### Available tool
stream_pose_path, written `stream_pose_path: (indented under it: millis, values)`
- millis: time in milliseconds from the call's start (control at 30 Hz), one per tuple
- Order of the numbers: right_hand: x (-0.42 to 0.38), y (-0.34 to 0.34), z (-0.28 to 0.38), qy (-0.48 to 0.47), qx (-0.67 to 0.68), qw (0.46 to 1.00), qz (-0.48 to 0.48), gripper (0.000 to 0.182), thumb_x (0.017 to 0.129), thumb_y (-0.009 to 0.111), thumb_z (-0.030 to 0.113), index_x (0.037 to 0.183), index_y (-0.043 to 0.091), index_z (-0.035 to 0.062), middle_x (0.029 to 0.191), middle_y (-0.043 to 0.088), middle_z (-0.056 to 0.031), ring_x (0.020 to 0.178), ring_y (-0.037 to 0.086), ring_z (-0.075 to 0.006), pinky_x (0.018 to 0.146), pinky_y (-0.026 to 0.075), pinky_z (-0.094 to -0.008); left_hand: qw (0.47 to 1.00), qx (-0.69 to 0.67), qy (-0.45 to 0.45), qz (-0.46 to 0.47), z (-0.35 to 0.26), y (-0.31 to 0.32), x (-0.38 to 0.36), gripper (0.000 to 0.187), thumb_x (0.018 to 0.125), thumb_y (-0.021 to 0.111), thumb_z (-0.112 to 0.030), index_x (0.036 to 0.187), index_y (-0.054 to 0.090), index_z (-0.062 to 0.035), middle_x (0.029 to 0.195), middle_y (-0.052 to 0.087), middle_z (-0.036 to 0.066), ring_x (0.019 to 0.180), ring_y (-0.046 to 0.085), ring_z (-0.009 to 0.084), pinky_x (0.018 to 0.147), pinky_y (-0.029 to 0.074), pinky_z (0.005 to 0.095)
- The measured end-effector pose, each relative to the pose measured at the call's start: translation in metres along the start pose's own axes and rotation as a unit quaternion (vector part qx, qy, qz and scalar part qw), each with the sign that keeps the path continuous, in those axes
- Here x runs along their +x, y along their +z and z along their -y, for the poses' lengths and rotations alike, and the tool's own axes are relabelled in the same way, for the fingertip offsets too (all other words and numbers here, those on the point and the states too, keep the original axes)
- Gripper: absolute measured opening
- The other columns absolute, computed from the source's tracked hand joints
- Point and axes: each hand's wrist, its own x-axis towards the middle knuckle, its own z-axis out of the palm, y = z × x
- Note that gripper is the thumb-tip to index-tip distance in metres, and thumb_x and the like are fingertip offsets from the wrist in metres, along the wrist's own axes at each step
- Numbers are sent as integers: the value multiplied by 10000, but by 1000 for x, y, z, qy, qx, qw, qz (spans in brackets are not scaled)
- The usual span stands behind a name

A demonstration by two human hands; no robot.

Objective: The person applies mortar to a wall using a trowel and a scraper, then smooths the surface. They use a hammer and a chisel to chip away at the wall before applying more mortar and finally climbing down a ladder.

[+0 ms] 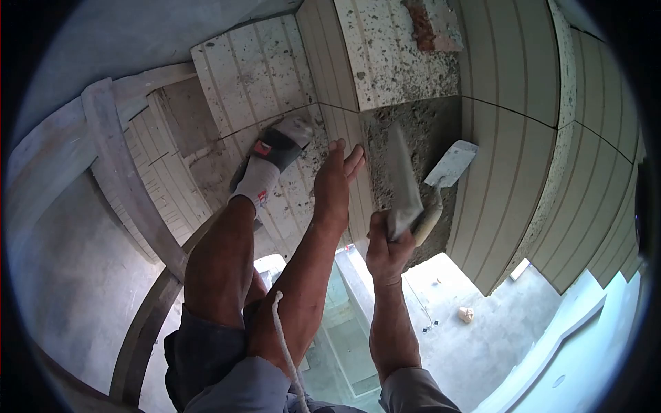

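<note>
My right hand (390,251) is closed on the lower end of a long grey flat piece (405,186), which points up over a bed of rough grey mortar (441,124). Beside that hand is a trowel (451,165) with a flat metal blade and a pale handle; the handle's end overlaps my fingers in this view. My left hand (336,182) holds nothing. Its fingers are apart, near the edge of a grooved beige riser tile (334,127) left of the mortar.
My shod foot (279,148) stands on a speckled tiled tread (292,182) at left. Grooved tiles (509,165) line the steps at right. A reddish-brown patch (423,27) marks the upper tread. A wooden railing (131,172) runs along the left. Far below is a pale floor (496,337).
</note>
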Motion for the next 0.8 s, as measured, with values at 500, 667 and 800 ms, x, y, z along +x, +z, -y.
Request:
stream_pose_path:
  millis: [500, 667, 800]
  values:
    - [1, -2, 6, -24, -15, 1000, 1, 191, 845, 641, 156, 808, 554, -9, 627, 583, -200, 540, 619, -319, 496, 454, -375, 1000, 6, 0, 12, 4, -4, 2, 675, 986, 367, -429, 1424, 207, 59, 1372, 444, 190, 1226, 493, 229, 1076, 309, 324]
    - [13, 2, 3, 49, -115, 991, 55, 182, 857, 620, 145, 817, 561, -23, 639, 575, -138, 573, 552, -184, 534, 447, -333, 1000, -10, -4, -4, 5, -2, 4, 635, 988, 392, -362, 1400, 221, 90, 1262, 537, 192, 1186, 531, 244, 1078, 329, 332]
    - [1, -2, 1, 25, -33, 999, 9, 192, 844, 638, 149, 781, 556, -13, 636, 592, -182, 554, 622, -238, 510, 455, -354, 1000, -11, 10, -14, 5, -1, 1, 664, 986, 386, -398, 1398, 215, 93, 1261, 530, 207, 1192, 524, 251, 1080, 326, 343]
